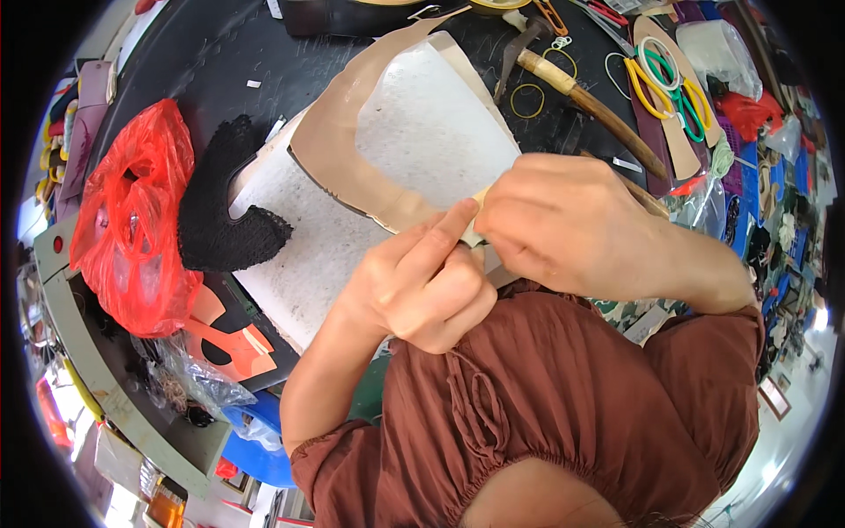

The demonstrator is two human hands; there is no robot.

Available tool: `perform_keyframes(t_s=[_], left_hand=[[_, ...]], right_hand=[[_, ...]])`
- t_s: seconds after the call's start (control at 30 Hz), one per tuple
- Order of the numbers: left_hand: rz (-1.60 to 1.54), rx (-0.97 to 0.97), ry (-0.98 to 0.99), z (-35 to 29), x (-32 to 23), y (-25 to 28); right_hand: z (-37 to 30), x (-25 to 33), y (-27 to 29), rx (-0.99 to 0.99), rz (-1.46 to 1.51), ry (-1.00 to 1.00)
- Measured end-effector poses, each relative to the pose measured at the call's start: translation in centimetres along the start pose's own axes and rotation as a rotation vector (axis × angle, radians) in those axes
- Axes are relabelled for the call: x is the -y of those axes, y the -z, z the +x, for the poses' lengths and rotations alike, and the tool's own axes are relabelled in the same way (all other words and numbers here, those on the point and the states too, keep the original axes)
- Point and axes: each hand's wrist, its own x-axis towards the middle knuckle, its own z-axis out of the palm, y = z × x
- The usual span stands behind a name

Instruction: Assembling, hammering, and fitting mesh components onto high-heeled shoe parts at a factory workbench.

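A curved beige piece that looks like leather (334, 145) lies across a white board (299, 290) in front of me. Its inner side surrounds a pale, whitish area, and a dark line runs along part of its lower left edge. My left hand (427, 286) is closed on the near end of this piece, with thumb and forefinger together at the edge. Against it, my right hand (563, 224) is closed too, its fingertips pinching the same end. The bit between the fingertips is mostly hidden. A black fuzzy curved piece (220, 211) lies at the board's left.
On the black table (211, 57), a hammer (590, 101) lies at the far right beside scissors with yellow handles (647, 92) and rubber bands (528, 101). Left stand a red plastic bag (132, 220) and orange cut pieces (233, 339). A blue basin (268, 440) sits below the table edge.
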Motion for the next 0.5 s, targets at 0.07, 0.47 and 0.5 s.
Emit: perform_keyframes(t_s=[0.07, 0.47, 0.5], left_hand=[[-0.025, -0.019, 0.028, -0.1, 0.0, 0.5], [-0.343, -0.393, 0.376, -1.3, -1.4, 3.1], [-0.391, -0.423, 0.380, -0.9, -1.7, 2.9]], right_hand=[[0.0, -0.6, 0.4, -0.066, 0.163, -0.173], [-1.8, -0.8, 2.0, -0.143, 0.716, -0.370], [-0.6, -0.3, 0.5, -0.197, 1.027, -0.304]])
